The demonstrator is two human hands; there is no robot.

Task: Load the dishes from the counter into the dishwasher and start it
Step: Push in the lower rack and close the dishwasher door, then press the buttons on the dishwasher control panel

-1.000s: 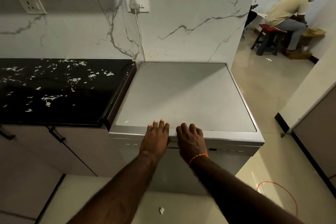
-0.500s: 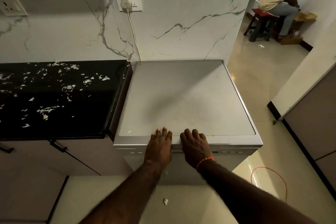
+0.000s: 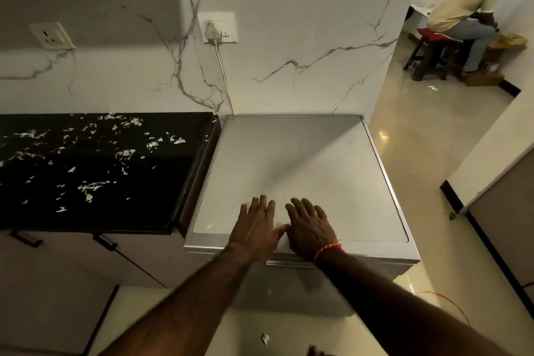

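Observation:
A silver dishwasher [image 3: 318,159] stands against the marble wall, its door closed and its flat top bare. My left hand [image 3: 255,225] and my right hand [image 3: 310,227] lie side by side over the front part of its top, fingers straight and spread, holding nothing. An orange thread circles my right wrist. The black counter [image 3: 95,170] to the left carries only small white scraps; no dishes show on it.
A white plug and cord [image 3: 215,37] run from the wall socket down behind the dishwasher. A person sits on a red stool [image 3: 433,46] in the room at far right. An orange cable [image 3: 450,303] loops on the floor; a cabinet [image 3: 502,211] flanks the right.
Both hands have slid up from the dishwasher's front edge onto its top, with fingers now spread. The camera view has shifted slightly.

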